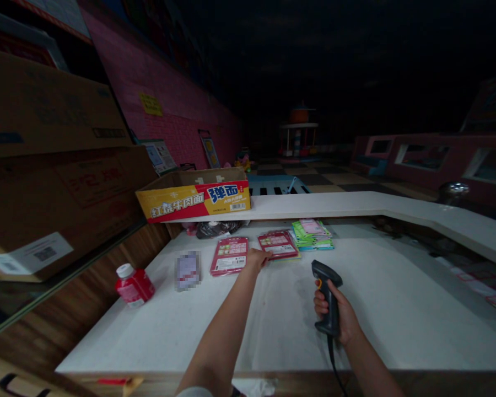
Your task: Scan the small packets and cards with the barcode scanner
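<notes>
My right hand (334, 309) grips a black handheld barcode scanner (328, 298), index finger near its yellow trigger; a cable runs down from the handle. My left hand (257, 259) is closed at the lower left edge of a red flat packet (276, 243) in the right-hand stack, fingertips partly hidden. Left of that hand lies another stack of red packets (230, 255) with white labels. Green and pink packets (313, 234) are piled just beyond the right-hand stack.
A red bottle with a white cap (135, 285) stands at the left of the white table (281, 325). A blurred-out card (188, 271) lies nearby. On the raised white ledge (334, 203) sits a yellow and red carton (198, 198). Large cardboard boxes (66, 187) are stacked at left.
</notes>
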`<state>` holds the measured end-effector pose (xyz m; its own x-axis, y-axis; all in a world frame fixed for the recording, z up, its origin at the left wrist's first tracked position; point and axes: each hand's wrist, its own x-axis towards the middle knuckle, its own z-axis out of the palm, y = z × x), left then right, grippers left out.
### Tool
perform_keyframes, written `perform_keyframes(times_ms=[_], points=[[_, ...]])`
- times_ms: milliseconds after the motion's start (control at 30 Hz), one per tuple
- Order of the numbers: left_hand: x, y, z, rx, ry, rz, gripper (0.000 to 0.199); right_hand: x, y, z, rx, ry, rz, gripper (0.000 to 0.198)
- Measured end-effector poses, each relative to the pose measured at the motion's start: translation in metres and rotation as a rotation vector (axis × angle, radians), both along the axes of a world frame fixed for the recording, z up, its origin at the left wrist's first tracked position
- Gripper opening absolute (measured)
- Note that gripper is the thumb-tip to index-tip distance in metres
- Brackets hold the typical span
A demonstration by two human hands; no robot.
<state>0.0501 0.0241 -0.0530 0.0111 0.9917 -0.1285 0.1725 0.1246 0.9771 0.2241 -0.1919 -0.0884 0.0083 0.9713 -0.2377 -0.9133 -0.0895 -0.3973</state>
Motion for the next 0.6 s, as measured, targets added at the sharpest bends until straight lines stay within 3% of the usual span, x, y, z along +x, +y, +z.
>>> perform_keyframes(times_ms=[100, 200, 400, 600], points=[[-0.004, -0.016, -0.003, -0.090, -0.139, -0.047, 0.040, 0.000, 0.000, 0.000, -0.003, 0.003, 0.000, 0.033], [-0.015, -0.042, -0.016, -0.082, -0.232, -0.044, 0.035, 0.000, 0.000, 0.000, -0.008, -0.010, 0.001, 0.035], [-0.027, -0.077, -0.052, 0.244, -0.418, 0.006, 0.040, -0.006, -0.004, 0.006, -0.021, -0.114, -0.051, 0.041], [-0.025, -0.077, -0.059, 0.366, -0.401, 0.003, 0.045, -0.026, -0.012, 0.021, -0.106, -0.592, -0.118, 0.050]])
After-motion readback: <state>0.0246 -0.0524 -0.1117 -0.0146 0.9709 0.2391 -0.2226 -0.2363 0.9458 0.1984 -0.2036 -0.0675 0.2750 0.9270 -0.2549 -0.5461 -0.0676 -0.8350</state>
